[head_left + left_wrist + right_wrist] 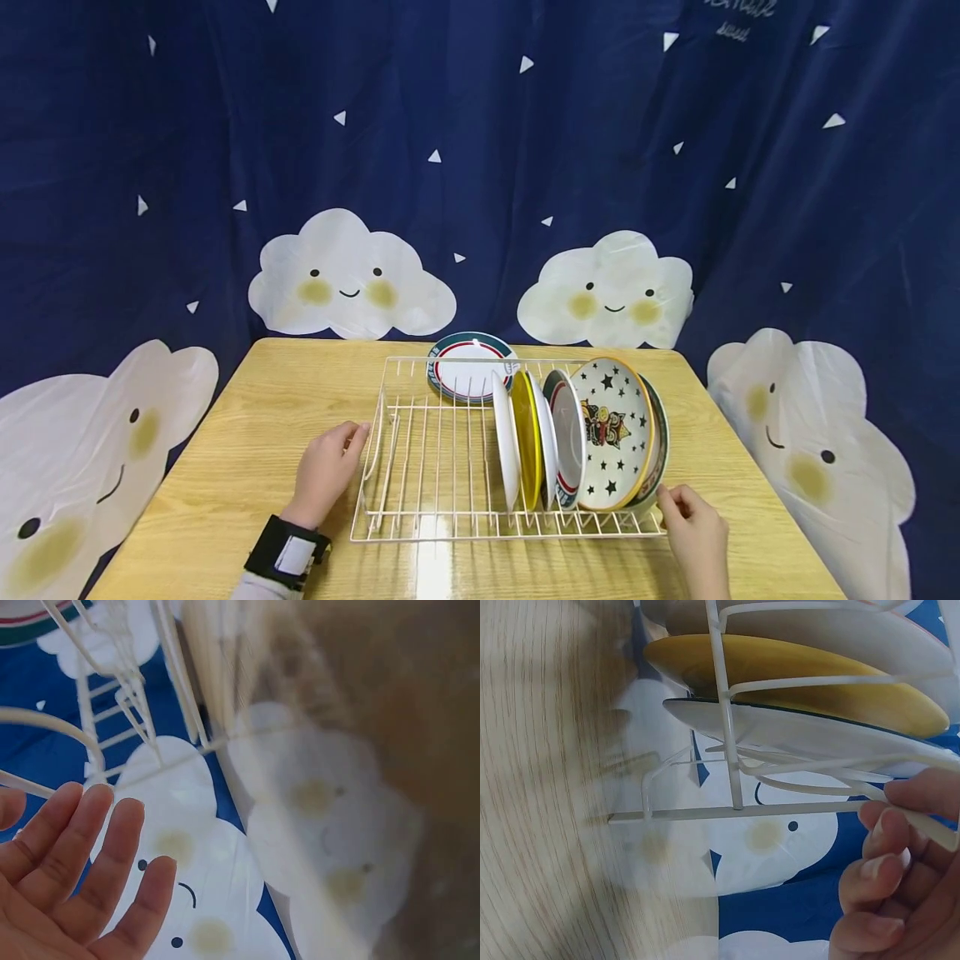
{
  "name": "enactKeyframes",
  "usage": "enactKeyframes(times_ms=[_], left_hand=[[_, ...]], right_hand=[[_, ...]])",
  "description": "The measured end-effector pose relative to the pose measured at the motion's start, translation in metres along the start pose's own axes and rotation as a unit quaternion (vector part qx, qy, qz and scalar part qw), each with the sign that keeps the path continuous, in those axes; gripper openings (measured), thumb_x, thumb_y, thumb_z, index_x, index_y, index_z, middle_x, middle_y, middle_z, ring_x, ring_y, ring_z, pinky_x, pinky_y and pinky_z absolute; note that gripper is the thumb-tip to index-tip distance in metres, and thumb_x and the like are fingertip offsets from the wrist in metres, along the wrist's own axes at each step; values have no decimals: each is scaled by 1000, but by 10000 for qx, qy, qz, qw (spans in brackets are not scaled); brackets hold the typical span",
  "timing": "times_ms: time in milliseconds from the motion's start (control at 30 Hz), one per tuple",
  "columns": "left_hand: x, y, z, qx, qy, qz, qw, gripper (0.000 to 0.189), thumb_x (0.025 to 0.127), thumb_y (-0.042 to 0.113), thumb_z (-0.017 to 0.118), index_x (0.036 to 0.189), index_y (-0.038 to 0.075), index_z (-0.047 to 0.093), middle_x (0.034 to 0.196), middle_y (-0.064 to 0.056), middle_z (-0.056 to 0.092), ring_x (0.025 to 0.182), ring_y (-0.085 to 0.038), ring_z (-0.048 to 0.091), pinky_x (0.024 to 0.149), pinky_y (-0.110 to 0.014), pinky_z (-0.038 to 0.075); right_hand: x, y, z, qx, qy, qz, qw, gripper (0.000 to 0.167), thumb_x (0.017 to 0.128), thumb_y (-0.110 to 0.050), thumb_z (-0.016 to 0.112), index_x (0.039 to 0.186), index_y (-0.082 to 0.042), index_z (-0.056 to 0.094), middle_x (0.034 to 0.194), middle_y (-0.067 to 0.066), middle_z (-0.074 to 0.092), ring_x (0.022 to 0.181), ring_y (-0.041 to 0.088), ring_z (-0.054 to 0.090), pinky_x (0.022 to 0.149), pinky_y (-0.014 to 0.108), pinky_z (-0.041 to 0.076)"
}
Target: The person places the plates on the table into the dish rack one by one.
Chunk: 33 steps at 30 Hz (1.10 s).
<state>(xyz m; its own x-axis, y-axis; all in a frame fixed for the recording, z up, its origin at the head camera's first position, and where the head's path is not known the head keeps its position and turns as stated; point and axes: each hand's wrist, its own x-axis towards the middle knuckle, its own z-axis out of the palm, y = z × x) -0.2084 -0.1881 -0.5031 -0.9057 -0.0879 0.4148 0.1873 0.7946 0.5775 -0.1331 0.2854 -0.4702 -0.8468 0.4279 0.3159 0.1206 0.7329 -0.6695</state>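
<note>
A white wire dish rack stands on the table, with several plates upright in its right half. From left to right they include a white plate, a yellow plate, a teal-rimmed plate and a large plate with black stars. My right hand pinches the rack's wire at its right end between thumb and finger, as the right wrist view shows. Beside the rack's left end is my left hand. Its fingers are extended near the wires and grip nothing; contact is unclear.
Behind the rack, another teal-rimmed plate with a red ring is partly seen through the wires. The wooden table meets a dark blue curtain printed with clouds and triangles. A black band circles the left wrist.
</note>
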Motion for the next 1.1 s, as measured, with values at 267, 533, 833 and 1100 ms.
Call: enactKeyframes(times_ms=[267, 533, 833, 1100], left_hand=[[39, -18, 10, 371, -230, -19, 9990, 26, 97, 27, 58, 95, 5, 72, 87, -13, 73, 72, -26, 68, 58, -39, 52], [59, -20, 24, 454, -395, -44, 9982, 27, 97, 27, 58, 96, 3, 72, 89, -12, 74, 75, -28, 69, 62, -42, 54], [80, -22, 38, 505, -595, -209, 9967, 22, 96, 21, 58, 97, 3, 70, 91, -15, 73, 79, -32, 69, 65, -45, 54], [119, -28, 50, -569, -1022, -483, 9920, 24, 97, 20, 59, 100, -1, 69, 99, -19, 72, 88, -31, 68, 78, -42, 52]], right_hand=[[1, 0, 0, -134, 85, -223, 9996, 30, 91, -15, 66, 62, -8, 60, 47, -7, 52, 44, 0, 39, 47, 22, 30], [-2, 2, -4, -234, 2, -243, 9994, 29, 91, -16, 67, 63, -9, 61, 47, -4, 54, 42, 0, 36, 44, 22, 29], [-2, 1, -4, -333, -30, -112, 9994, 29, 91, -18, 67, 64, -10, 62, 47, -11, 51, 43, 3, 38, 45, 22, 31], [0, 1, -2, -159, -29, -121, 9998, 30, 92, -18, 66, 64, -8, 62, 48, -6, 53, 44, 2, 37, 45, 22, 30]])
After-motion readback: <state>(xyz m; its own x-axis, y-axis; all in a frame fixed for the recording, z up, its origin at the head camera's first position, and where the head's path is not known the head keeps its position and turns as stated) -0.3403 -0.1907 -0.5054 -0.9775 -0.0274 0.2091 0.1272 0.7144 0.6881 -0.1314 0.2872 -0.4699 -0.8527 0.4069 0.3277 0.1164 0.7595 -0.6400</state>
